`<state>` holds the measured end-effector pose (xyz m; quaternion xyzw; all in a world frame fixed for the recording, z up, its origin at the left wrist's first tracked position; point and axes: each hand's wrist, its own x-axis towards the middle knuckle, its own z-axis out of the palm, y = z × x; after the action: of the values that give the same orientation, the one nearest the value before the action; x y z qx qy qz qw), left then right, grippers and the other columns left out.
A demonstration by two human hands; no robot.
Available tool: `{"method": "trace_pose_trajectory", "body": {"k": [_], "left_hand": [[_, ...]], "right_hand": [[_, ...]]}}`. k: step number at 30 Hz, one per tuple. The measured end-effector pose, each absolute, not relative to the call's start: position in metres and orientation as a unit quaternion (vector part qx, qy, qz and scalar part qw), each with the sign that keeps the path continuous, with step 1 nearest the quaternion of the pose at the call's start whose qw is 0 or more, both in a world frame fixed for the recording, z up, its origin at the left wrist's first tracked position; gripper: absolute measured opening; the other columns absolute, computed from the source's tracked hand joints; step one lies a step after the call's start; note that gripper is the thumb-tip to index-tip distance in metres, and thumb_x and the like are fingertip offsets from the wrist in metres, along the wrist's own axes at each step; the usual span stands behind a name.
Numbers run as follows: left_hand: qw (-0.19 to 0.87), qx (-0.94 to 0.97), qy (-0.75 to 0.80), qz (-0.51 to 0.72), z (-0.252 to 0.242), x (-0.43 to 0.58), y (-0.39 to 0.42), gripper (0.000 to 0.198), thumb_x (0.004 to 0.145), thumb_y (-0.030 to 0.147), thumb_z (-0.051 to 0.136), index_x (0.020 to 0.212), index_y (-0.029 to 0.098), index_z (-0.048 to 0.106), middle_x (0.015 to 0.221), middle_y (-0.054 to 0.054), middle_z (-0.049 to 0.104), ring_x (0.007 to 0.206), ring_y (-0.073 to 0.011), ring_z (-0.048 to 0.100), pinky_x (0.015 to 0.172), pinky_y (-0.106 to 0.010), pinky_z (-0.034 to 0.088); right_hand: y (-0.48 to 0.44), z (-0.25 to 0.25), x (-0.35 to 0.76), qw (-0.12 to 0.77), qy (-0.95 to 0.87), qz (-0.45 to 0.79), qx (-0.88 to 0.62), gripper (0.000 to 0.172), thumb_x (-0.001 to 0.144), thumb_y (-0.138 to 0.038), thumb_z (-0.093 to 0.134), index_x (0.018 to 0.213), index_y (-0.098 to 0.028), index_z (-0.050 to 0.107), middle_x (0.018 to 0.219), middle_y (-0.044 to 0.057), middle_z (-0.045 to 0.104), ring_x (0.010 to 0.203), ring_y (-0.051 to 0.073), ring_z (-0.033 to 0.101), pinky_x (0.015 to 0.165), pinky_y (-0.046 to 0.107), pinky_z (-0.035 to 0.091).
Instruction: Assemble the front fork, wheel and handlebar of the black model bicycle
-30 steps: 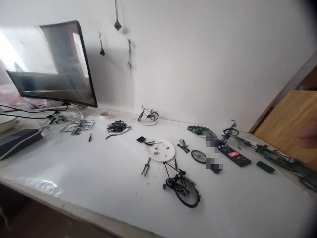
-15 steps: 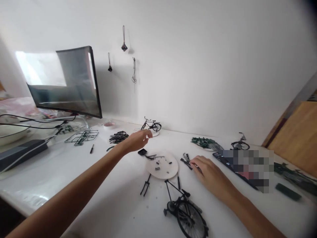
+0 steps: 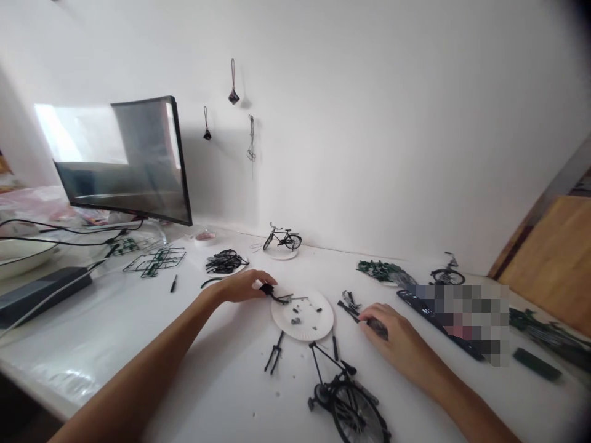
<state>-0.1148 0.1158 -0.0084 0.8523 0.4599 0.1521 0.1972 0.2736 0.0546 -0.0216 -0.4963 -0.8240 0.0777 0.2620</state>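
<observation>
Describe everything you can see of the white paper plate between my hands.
The white paper plate is round with a raised rim, looks like thin paper, and lies flat on the white table. A few small dark and grey parts are scattered in it. A thin black rod crosses its upper-left rim, beside the black piece at the fingers of the left hand. The right hand rests apart to its right; a half-built model bicycle sits close to its near edge.

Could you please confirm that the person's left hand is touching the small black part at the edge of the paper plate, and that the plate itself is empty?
Not quite. The paper plate is not empty: the head view shows a few small dark parts lying on it. The rest stands: the left hand is touching the small black part at the edge of the plate.
</observation>
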Motion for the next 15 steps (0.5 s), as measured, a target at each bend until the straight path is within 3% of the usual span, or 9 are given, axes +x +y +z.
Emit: {"method": "trace_pose_trajectory", "body": {"k": [3, 7, 11, 15], "left_hand": [[0.194, 0.84, 0.481, 0.158, -0.01, -0.121, 0.114, 0.046, 0.084, 0.036, 0.06, 0.128, 0.022, 0.058, 0.125, -0.01, 0.063, 0.109, -0.0243, 0.061, 0.088, -0.033, 0.049], [0.171, 0.836, 0.495, 0.16, -0.011, -0.129, 0.109, 0.064, 0.081, 0.032, 0.06, 0.141, 0.021, 0.042, 0.119, -0.011, 0.064, 0.102, -0.0232, 0.062, 0.083, -0.032, 0.05], [0.126, 0.846, 0.489, 0.17, -0.011, -0.124, 0.106, 0.056, 0.076, 0.025, 0.06, 0.131, 0.018, 0.052, 0.119, -0.013, 0.063, 0.11, -0.0284, 0.056, 0.095, -0.04, 0.043], [0.093, 0.872, 0.443, 0.186, -0.005, -0.101, 0.098, 0.042, 0.082, 0.022, 0.055, 0.124, 0.023, 0.058, 0.124, -0.008, 0.061, 0.119, -0.0283, 0.05, 0.104, -0.044, 0.036]], "right_hand": [[0.055, -0.021, 0.271, 0.264, -0.823, 0.087, -0.495, 0.015, 0.093, -0.028, 0.048, 0.092, -0.021, 0.062, 0.101, 0.008, 0.064, 0.097, 0.023, 0.06, 0.088, 0.038, 0.046], [0.052, -0.017, 0.266, 0.263, -0.826, 0.093, -0.489, 0.017, 0.095, -0.029, 0.046, 0.091, -0.021, 0.061, 0.098, 0.008, 0.065, 0.094, 0.023, 0.061, 0.086, 0.037, 0.047], [0.041, -0.009, 0.261, 0.255, -0.836, 0.103, -0.475, 0.02, 0.096, -0.031, 0.046, 0.089, -0.021, 0.061, 0.096, 0.006, 0.065, 0.091, 0.021, 0.06, 0.084, 0.034, 0.046], [0.025, 0.001, 0.253, 0.192, -0.844, 0.127, -0.485, 0.03, 0.098, -0.039, 0.042, 0.081, -0.021, 0.06, 0.07, 0.001, 0.058, 0.064, 0.016, 0.051, 0.061, 0.028, 0.04]]}}
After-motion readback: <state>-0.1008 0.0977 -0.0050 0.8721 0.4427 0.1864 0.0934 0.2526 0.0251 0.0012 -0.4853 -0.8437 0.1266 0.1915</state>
